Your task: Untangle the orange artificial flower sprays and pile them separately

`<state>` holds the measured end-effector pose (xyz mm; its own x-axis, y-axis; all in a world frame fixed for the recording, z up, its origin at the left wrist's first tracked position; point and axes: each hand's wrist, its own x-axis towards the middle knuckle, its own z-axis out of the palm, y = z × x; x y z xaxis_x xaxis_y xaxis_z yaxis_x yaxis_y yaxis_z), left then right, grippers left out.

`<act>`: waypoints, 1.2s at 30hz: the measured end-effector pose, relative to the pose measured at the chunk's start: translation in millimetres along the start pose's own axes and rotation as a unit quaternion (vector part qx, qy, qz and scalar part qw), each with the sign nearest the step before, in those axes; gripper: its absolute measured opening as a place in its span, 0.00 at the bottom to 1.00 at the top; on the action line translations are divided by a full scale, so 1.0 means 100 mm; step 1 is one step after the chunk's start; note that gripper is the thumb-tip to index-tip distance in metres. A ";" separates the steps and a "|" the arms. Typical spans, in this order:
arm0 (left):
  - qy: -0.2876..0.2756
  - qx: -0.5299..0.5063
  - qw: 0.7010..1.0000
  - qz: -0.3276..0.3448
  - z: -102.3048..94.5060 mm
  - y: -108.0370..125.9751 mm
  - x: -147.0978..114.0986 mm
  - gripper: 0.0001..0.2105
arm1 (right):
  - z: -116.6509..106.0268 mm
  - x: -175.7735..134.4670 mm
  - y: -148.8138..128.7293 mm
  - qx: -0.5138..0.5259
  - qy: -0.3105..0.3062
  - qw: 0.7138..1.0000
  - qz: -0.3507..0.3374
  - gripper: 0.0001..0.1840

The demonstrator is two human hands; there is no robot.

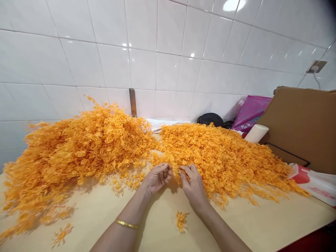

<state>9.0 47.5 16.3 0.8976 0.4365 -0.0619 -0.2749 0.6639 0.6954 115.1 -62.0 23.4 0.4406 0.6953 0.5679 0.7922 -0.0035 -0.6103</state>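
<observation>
My left hand (pixel 158 177), with a gold bracelet at the wrist, is curled with thumb and forefinger pinched on an orange plastic flower sprig (pixel 170 161). Close by on the right, my right hand (pixel 193 183) is also closed, thumb and fingertips pinched near the same sprig; what lies between them is too small to make out. Behind my hands a tall, loose heap of orange plastic flower sprigs (pixel 86 147) spreads to the left. A denser, lower heap of orange flower pieces (pixel 223 157) spreads to the right. One loose orange piece (pixel 181 221) lies between my forearms.
The pale yellow tabletop (pixel 105 224) meets a white tiled wall (pixel 141 66). Another loose flower piece (pixel 62 235) lies at front left. At the right are a cardboard box (pixel 304 126), a white roll (pixel 256 133), a purple bag (pixel 249 110) and a red-and-white bag (pixel 319 185). A black object (pixel 211 119) sits behind.
</observation>
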 end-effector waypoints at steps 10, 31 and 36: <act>0.114 0.026 0.993 0.009 0.03 -0.06 0.08 0.11 | 0.03 -0.05 -0.05 -0.058 -0.073 0.991 -0.092 0.13; 0.114 -0.021 0.993 0.012 0.01 -0.06 0.09 0.06 | 0.11 0.00 0.00 0.083 -0.038 0.996 0.014 0.06; 0.085 0.009 0.996 0.016 0.07 -0.08 0.07 0.03 | 0.11 0.07 0.09 0.419 -0.052 0.885 0.194 0.08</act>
<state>19.8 41.1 15.8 0.8169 0.5548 -0.1577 -0.2956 0.6375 0.7115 120.4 -49.5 15.6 0.5350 0.8215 0.1975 -0.0215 0.2469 -0.9688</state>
